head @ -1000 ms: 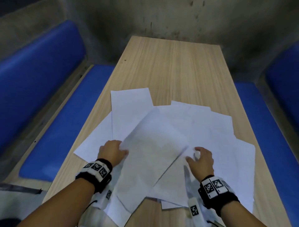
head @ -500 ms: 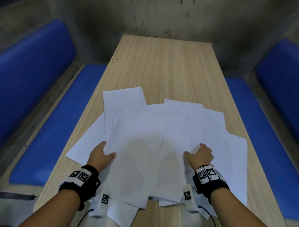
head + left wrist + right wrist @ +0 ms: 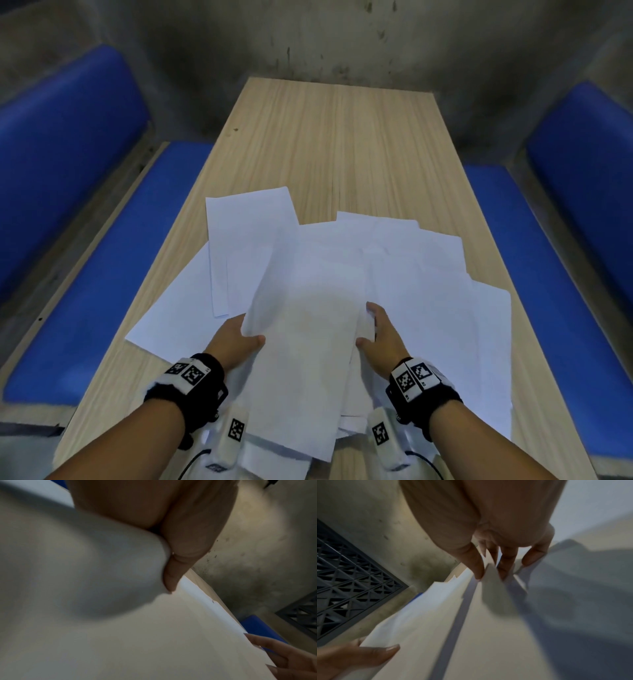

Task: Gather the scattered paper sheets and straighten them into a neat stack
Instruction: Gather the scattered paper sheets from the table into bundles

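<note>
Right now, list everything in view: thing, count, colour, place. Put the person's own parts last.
paper sheets: several overlapping, exact count unclear, white, fanned across the near half of the table.
held sheets: a small bundle, count unclear, white, raised between the two hands at the near centre.
table: one, light wood grain, runs from the person to the wall.
bench seats: two, blue padded, one along each side of the table.
wall: one, grey, stained, behind the table's far end.
grate: one, dark lattice, seen only in the wrist views.
wrist bands: two, black with white marker tags, one per wrist.
left hand: one, grips the bundle's left edge.
right hand: one, holds the bundle's right edge.
</note>
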`<state>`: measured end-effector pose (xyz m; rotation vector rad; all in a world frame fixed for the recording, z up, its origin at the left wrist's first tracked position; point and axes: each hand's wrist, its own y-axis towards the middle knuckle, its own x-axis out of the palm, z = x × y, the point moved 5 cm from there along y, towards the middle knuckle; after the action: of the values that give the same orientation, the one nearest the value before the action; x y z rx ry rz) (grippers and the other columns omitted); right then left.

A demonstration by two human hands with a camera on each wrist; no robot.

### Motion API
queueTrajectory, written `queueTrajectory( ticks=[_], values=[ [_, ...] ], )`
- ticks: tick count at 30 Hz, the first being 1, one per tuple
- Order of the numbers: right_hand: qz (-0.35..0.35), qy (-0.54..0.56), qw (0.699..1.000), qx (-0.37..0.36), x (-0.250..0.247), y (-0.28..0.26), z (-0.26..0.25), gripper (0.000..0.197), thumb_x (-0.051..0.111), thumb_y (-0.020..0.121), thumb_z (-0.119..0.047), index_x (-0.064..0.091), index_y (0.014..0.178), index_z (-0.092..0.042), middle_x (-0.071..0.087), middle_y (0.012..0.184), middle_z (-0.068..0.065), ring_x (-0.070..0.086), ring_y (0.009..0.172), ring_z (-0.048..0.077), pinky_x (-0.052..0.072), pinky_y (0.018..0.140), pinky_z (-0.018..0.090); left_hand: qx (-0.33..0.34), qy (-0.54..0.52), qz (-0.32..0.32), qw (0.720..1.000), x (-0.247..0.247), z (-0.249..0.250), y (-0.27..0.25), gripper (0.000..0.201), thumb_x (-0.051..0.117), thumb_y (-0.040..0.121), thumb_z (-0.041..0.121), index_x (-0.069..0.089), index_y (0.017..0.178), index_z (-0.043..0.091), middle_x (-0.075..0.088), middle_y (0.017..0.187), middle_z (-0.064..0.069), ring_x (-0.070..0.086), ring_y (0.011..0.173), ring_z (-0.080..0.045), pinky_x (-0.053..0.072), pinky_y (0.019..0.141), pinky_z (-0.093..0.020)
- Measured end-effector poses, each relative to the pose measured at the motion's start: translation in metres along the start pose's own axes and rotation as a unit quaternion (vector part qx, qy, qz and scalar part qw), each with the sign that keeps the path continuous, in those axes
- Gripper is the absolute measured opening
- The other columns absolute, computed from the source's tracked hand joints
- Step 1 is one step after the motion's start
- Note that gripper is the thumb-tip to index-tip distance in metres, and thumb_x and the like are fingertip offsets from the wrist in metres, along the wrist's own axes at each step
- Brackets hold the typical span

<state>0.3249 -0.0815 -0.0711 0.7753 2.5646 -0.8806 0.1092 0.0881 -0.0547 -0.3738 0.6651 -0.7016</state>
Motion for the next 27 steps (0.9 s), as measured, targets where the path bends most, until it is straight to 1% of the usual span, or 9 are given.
queueTrajectory(
  ticks=[3, 7, 10, 14, 18, 20, 23, 25, 27],
  values=[
    [0.008, 0.065, 0.998, 0.003, -0.001, -0.001, 0.002, 0.074, 0.057, 0.088, -0.01, 0.013, 0.147, -0.023, 0.054, 0.12, 0.003, 0.054, 0.114, 0.025, 0.044, 0.096, 0.034, -0.014, -0.069, 0.062, 0.996, -0.021, -0.002, -0.001, 0.016, 0.061, 0.085, 0.002, 0.065, 0.101, 0.002, 0.07, 0.094, -0.019, 0.067, 0.079, -0.031, 0.054, 0.072, -0.036],
    [0.015, 0.056, 0.998, -0.001, -0.004, 0.001, -0.001, 0.043, 0.052, 0.093, -0.029, 0.044, 0.131, -0.013, 0.055, 0.101, -0.003, 0.06, 0.104, 0.027, 0.049, 0.094, 0.039, -0.031, -0.157, 0.117, 0.98, -0.063, -0.007, -0.007, 0.028, 0.06, 0.087, 0.0, 0.061, 0.115, -0.003, 0.068, 0.101, -0.023, 0.065, 0.08, -0.031, 0.05, 0.065, -0.031],
    [0.008, 0.087, 0.996, -0.004, -0.008, -0.003, -0.005, 0.027, 0.045, 0.096, -0.032, 0.056, 0.108, -0.01, 0.057, 0.099, 0.003, 0.058, 0.085, 0.022, 0.047, 0.069, 0.023, -0.024, -0.233, 0.137, 0.962, -0.09, -0.006, -0.014, 0.035, 0.056, 0.09, -0.002, 0.056, 0.125, -0.001, 0.064, 0.114, -0.022, 0.063, 0.092, -0.034, 0.051, 0.078, -0.039],
    [-0.009, 0.18, 0.983, 0.033, -0.007, -0.002, -0.006, 0.042, 0.039, 0.095, -0.047, 0.056, 0.098, -0.009, 0.052, 0.095, 0.01, 0.05, 0.078, 0.021, 0.044, 0.073, 0.028, -0.011, -0.265, 0.114, 0.957, -0.1, -0.004, -0.024, 0.037, 0.059, 0.09, 0.005, 0.057, 0.127, 0.008, 0.066, 0.118, -0.015, 0.063, 0.106, -0.035, 0.044, 0.099, -0.051],
    [-0.063, 0.278, 0.957, 0.054, -0.012, -0.013, -0.028, 0.068, 0.032, 0.083, -0.072, 0.059, 0.117, -0.02, 0.065, 0.104, 0.0, 0.063, 0.091, 0.023, 0.049, 0.071, 0.03, 0.012, -0.252, 0.075, 0.965, -0.068, 0.009, -0.036, 0.027, 0.061, 0.088, 0.002, 0.061, 0.115, 0.004, 0.073, 0.099, -0.016, 0.07, 0.085, -0.033, 0.057, 0.071, -0.038],
    [-0.094, 0.329, 0.938, 0.049, -0.009, -0.021, -0.039, 0.076, 0.05, 0.068, -0.077, 0.059, 0.122, -0.025, 0.068, 0.106, -0.004, 0.064, 0.096, 0.02, 0.053, 0.081, 0.035, 0.024, -0.238, 0.05, 0.97, -0.044, 0.016, -0.042, 0.026, 0.067, 0.083, 0.001, 0.064, 0.109, 0.003, 0.076, 0.085, -0.013, 0.072, 0.068, -0.027, 0.058, 0.056, -0.032],
    [-0.08, 0.329, 0.941, 0.023, -0.009, -0.025, -0.045, 0.058, 0.077, 0.072, -0.037, 0.059, 0.123, -0.017, 0.068, 0.119, 0.0, 0.062, 0.115, 0.02, 0.052, 0.094, 0.036, 0.031, -0.252, -0.02, 0.967, -0.015, 0.022, -0.045, 0.054, 0.08, 0.064, 0.017, 0.064, 0.113, 0.0, 0.077, 0.093, -0.016, 0.073, 0.076, -0.029, 0.059, 0.066, -0.038],
    [-0.086, 0.301, 0.95, 0.018, -0.011, -0.028, -0.043, 0.039, 0.073, 0.078, -0.01, 0.063, 0.116, -0.007, 0.072, 0.113, 0.011, 0.067, 0.108, 0.027, 0.056, 0.086, 0.035, 0.013, -0.259, -0.067, 0.963, -0.002, 0.024, -0.047, 0.071, 0.085, 0.052, 0.032, 0.065, 0.115, 0.005, 0.076, 0.101, -0.016, 0.073, 0.083, -0.03, 0.058, 0.07, -0.039],
    [-0.078, 0.277, 0.957, 0.031, -0.015, -0.028, -0.031, 0.035, 0.07, 0.078, -0.001, 0.064, 0.113, -0.001, 0.071, 0.11, 0.018, 0.068, 0.103, 0.034, 0.054, 0.089, 0.044, -0.005, -0.282, -0.11, 0.953, 0.011, 0.026, -0.048, 0.082, 0.089, 0.045, 0.045, 0.066, 0.116, 0.011, 0.075, 0.107, -0.013, 0.073, 0.09, -0.029, 0.058, 0.072, -0.036]
  ],
)
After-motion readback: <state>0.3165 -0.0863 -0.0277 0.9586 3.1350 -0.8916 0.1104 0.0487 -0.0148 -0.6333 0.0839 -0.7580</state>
